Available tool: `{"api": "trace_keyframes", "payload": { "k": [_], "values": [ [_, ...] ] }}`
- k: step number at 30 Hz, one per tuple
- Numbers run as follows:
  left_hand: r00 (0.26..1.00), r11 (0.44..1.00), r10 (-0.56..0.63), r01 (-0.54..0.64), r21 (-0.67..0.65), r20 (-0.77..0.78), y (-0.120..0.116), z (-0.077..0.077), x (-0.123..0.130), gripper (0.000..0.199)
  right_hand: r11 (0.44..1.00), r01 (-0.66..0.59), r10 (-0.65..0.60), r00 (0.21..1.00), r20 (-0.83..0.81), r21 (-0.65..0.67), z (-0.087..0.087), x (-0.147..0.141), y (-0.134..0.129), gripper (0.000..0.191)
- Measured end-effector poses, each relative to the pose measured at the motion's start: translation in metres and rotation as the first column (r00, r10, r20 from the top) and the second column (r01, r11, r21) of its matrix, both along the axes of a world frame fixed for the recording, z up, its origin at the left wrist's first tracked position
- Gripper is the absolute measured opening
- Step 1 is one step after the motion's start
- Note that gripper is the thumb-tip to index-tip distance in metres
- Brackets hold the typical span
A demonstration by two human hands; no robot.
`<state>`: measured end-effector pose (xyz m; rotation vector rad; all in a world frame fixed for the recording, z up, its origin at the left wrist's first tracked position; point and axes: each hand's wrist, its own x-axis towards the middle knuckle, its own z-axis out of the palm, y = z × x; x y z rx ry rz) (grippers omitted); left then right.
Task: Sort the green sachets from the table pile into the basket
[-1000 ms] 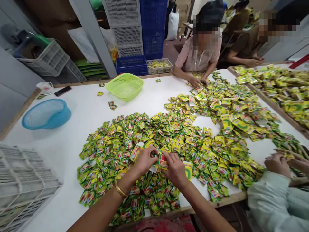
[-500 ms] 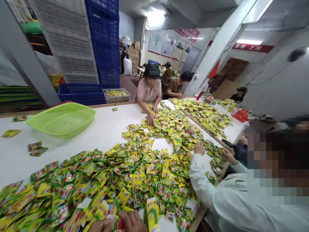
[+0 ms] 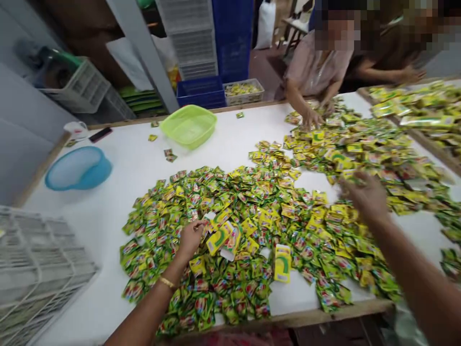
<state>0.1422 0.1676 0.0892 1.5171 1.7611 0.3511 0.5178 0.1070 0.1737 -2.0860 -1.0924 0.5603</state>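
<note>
My left hand (image 3: pixel 190 238), a gold bracelet on its wrist, is above the near part of a pile of small green and yellow sachets (image 3: pixel 237 278). Its fingers are pinched together at the white flap of an open yellow carton; what is between them is too small to make out. Several yellow cartons (image 3: pixel 220 238) lie just right of it. My right hand (image 3: pixel 367 194), slightly blurred, stretches over the pile with its fingers apart and nothing seen in them. A yellow carton (image 3: pixel 338 158) lies beyond its fingertips. Another yellow carton (image 3: pixel 283 264) stands near the table's front edge.
A green basket (image 3: pixel 189 127) and a blue basket (image 3: pixel 79 168) sit on the white table (image 3: pixel 137 139). A white crate (image 3: pixel 39 269) is at the near left. Across the table, a co-worker's hands (image 3: pixel 315 115) touch the sachets. A wooden strip (image 3: pixel 425 139) divides the right side.
The view has turned left and down. My hands, together at the near edge before, are now apart: the right has reached far out over the pile, the left stays by the cartons.
</note>
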Motion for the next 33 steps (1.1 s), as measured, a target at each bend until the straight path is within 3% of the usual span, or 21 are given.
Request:
{"api": "trace_keyframes", "payload": {
  "k": [2,5,7,9,11,16,18,20,22,26,29,33],
  "values": [
    [0.999,1.0,-0.002,0.004,0.03,-0.053,0.003,-0.009,-0.01,0.03,0.996,-0.079,0.08,0.997,0.005,-0.038,-0.037,-0.039,-0.001,0.039],
    [0.991,0.997,-0.054,0.059,0.043,-0.124,0.012,-0.016,-0.019,0.026,0.942,-0.326,0.33,0.943,0.043,-0.074,-0.094,-0.124,-0.024,0.036],
    [0.98,0.995,-0.09,0.097,0.033,-0.175,0.02,-0.021,-0.023,0.027,0.796,-0.577,0.602,0.728,0.328,-0.183,-0.119,-0.168,-0.031,0.053],
    [0.968,0.991,-0.118,0.129,0.035,-0.222,0.032,-0.026,-0.025,0.029,0.637,-0.696,0.747,0.45,0.489,-0.333,-0.129,-0.189,-0.025,0.057],
    [0.955,0.984,-0.149,0.168,0.052,-0.256,0.046,-0.03,-0.023,0.032,0.541,-0.737,0.803,0.309,0.51,-0.406,-0.13,-0.194,-0.011,0.049],
    [0.898,0.912,-0.375,0.402,0.08,-0.23,0.077,-0.037,0.021,0.032,0.41,-0.814,0.843,0.165,0.512,-0.412,-0.123,-0.197,0.007,0.041],
    [0.865,0.878,-0.451,0.474,0.067,-0.22,0.083,-0.04,0.048,0.039,0.391,-0.82,0.844,0.138,0.518,-0.418,-0.123,-0.203,0.004,0.032],
    [0.844,0.863,-0.484,0.504,0.031,-0.231,0.084,-0.042,0.071,0.043,0.407,-0.808,0.839,0.145,0.525,-0.427,-0.123,-0.207,-0.002,0.029],
    [0.827,0.855,-0.505,0.519,-0.012,-0.248,0.081,-0.044,0.086,0.034,0.434,-0.794,0.834,0.175,0.524,-0.426,-0.123,-0.206,-0.009,0.042],
    [0.802,0.841,-0.529,0.538,-0.049,-0.277,0.075,-0.042,0.086,0.019,0.503,-0.75,0.842,0.314,0.44,-0.429,-0.121,-0.188,-0.036,0.071],
    [0.827,0.878,-0.461,0.478,-0.032,-0.322,0.08,-0.036,0.079,0.029,0.631,-0.673,0.773,0.502,0.389,-0.386,-0.125,-0.168,-0.062,0.066],
    [0.828,0.883,-0.453,0.467,-0.043,-0.33,0.084,-0.033,0.095,0.03,0.839,-0.461,0.544,0.723,0.425,-0.289,-0.137,-0.149,-0.086,0.062]
  ]
}}
